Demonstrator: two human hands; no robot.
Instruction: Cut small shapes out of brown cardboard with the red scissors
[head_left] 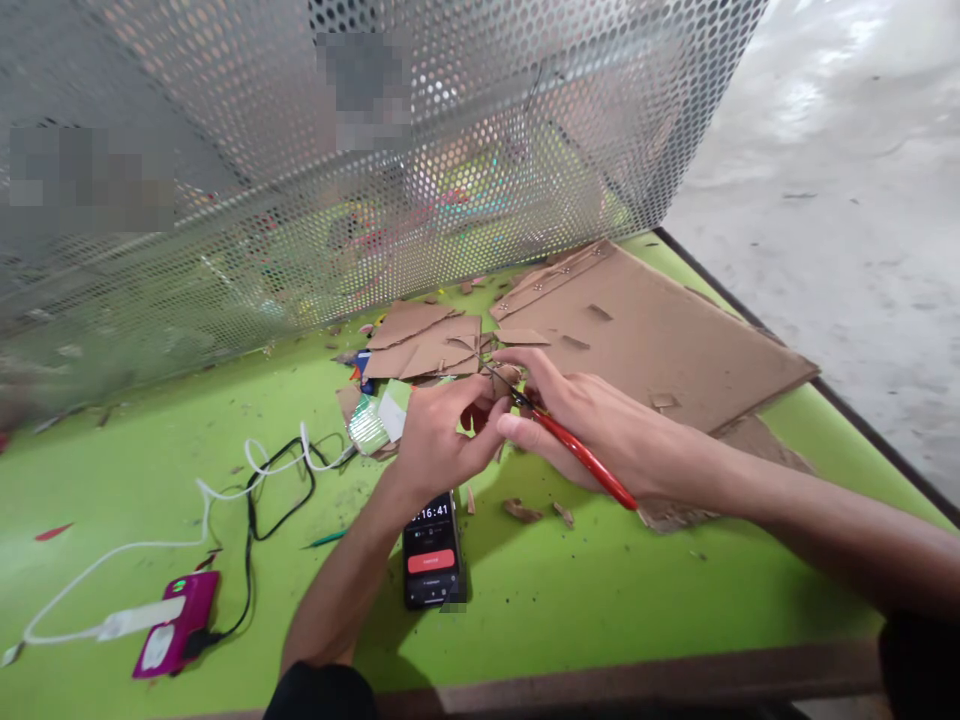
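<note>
My left hand (454, 430) is closed, pinching a small brown piece (504, 378) that looks like cardboard; the fingers partly cover it. My right hand (592, 420) is closed around red-handled pliers (589, 468). Their dark jaws meet the brown piece at my left fingertips, and whether they grip it I cannot make out. Below my left wrist lies a phone (431, 560) with a timer on its screen. Torn cardboard scraps (521, 511) are scattered on the green table (585, 590) under my hands.
A large cardboard sheet (660, 330) lies at the right, with smaller cardboard pieces (424, 345) beyond my hands. A perforated metal screen (450, 150) crosses the back. White and black cables (251, 500) run to a magenta power bank (176, 625) at the left.
</note>
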